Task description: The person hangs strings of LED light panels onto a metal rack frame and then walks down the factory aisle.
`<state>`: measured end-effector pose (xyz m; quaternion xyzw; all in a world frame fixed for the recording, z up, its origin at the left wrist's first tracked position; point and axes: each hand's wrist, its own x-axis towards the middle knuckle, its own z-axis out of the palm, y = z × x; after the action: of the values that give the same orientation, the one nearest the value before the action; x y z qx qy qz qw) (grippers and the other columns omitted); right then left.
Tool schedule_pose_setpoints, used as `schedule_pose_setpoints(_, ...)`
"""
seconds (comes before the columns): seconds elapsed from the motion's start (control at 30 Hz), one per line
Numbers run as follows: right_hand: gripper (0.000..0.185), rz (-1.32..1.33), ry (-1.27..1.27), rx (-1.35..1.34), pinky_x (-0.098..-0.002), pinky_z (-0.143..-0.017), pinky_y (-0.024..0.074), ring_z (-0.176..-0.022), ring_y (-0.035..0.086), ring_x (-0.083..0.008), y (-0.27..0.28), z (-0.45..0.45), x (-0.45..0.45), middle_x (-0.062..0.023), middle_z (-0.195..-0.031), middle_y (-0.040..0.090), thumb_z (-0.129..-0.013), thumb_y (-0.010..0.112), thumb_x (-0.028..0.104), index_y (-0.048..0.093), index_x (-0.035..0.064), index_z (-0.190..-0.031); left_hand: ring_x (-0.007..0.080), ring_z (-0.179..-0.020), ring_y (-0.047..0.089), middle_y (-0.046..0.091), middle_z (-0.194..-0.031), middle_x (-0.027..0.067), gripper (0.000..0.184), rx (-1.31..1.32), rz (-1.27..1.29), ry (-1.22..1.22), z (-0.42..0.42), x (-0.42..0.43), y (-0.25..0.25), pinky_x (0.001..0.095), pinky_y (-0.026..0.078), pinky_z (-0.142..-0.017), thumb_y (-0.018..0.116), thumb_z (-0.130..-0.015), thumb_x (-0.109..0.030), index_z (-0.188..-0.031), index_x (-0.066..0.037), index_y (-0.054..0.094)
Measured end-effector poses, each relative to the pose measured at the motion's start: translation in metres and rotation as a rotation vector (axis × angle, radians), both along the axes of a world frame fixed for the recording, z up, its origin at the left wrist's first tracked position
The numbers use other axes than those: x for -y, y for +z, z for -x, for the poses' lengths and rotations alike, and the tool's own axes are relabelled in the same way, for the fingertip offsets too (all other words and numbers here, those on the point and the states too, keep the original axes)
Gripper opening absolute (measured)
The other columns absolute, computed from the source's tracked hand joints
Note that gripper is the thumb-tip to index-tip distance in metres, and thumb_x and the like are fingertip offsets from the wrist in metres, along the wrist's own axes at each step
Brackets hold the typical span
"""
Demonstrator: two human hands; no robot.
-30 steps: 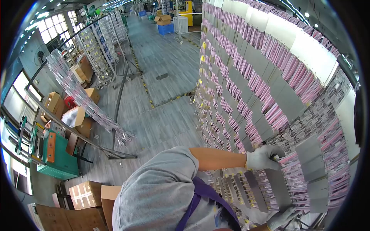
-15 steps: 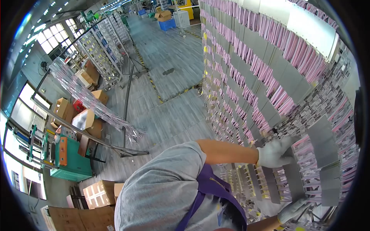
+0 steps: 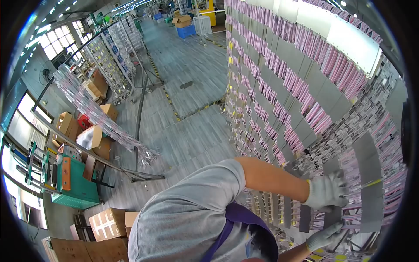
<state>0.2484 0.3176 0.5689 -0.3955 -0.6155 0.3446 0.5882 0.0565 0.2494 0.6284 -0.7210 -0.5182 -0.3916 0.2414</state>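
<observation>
Fingers of the gloved left hand (image 3: 326, 192) were spread wide across a grey panel (image 3: 332, 216), with the thumb side hard to separate from the rest. Those of the gloved right hand (image 3: 324, 238) were held close together at the panel's lower end; whether it was gripped there could not be told. Half a second earlier the left fingers had been curved around the panel's edge; by this moment they had been opened out, and that hand had been moved lower and farther along. The right hand had been kept near the same end. On the next grey panel (image 3: 370, 161) a yellow strip (image 3: 373, 182) was now seen (it could not be made out before).

Much of the first panel was hidden by the left hand, and the right forearm was cut off by the bottom edge. The left arm was stretched forward from a grey sleeve (image 3: 196, 187), the wrist held nearly in line, while the right was brought in low. Around both hands pink strands (image 3: 351, 214) were ranged between panels, and beyond them a tall wall of pink bundles (image 3: 331, 61) was seen.
</observation>
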Motion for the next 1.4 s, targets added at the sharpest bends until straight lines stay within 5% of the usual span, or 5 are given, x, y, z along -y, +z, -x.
schedule_pose_setpoints(0.47,0.08,0.612,0.261,-0.645,-0.0461,-0.104,0.0416,-0.12,0.053,-0.0312,0.008,0.015,0.016,-0.0089,-0.133,0.053,-0.092,0.034,0.075,0.039,0.0148,-0.145,0.0379,-0.097,0.062,0.06,-0.107,0.0167,0.072,0.055,0.693,-0.297,0.021,0.013,0.038,0.0544,0.047,-0.087,0.075,-0.062,-0.062,-0.105,-0.005,0.063)
schedule_pose_setpoints(0.63,0.033,0.151,0.142,-0.191,-0.0313,-0.076,0.0495,-0.083,0.061,-0.0209,0.036,0.029,0.071,-0.0177,-0.1,0.066,-0.095,0.06,0.018,0.055,-0.0053,-0.117,0.0379,-0.107,0.06,0.062,-0.113,0.013,0.069,-0.059,0.516,-0.082,0.006,0.01,0.025,0.0595,0.035,-0.103,0.074,-0.066,-0.06,-0.111,-0.009,0.063)
schedule_pose_setpoints(0.77,0.035,-0.147,-0.654,0.166,-0.033,-0.063,0.0479,-0.064,0.056,-0.0156,0.026,0.058,0.077,-0.0075,-0.07,0.065,-0.098,0.059,0.032,0.06,-0.0022,-0.105,0.0393,-0.114,0.054,0.061,-0.115,0.0147,0.054,0.024,0.464,0.103,-0.021,0.023,0.021,0.0646,0.027,-0.105,0.072,-0.071,-0.052,-0.104,-0.01,0.064)
schedule_pose_setpoints(0.97,0.064,0.257,-0.008,-0.478,-0.028,-0.059,0.045,-0.067,0.057,-0.011,0.046,0.037,0.073,-0.004,-0.077,0.062,-0.102,0.029,0.058,0.062,0.0032,-0.092,0.0382,-0.11,0.056,0.061,-0.11,0.0173,0.063,-0.106,0.382,-0.166,0.011,0.02,0.016,0.0609,0.031,-0.103,0.07,-0.072,-0.059,-0.107,-0.007,0.063)
schedule_pose_setpoints(1.4,0.047,-0.116,-0.456,0.178,-0.0313,-0.082,0.0481,-0.09,0.061,-0.018,0.033,0.052,0.083,-0.0116,-0.103,0.067,-0.105,0.039,0.04,0.061,0.0003,-0.119,0.0358,-0.106,0.061,0.063,-0.109,0.0161,0.053,-0.104,0.417,-0.105,0.006,0.055,0.024,0.0628,0.038,-0.097,0.07,-0.078,-0.043,-0.117,-0.01,0.057)
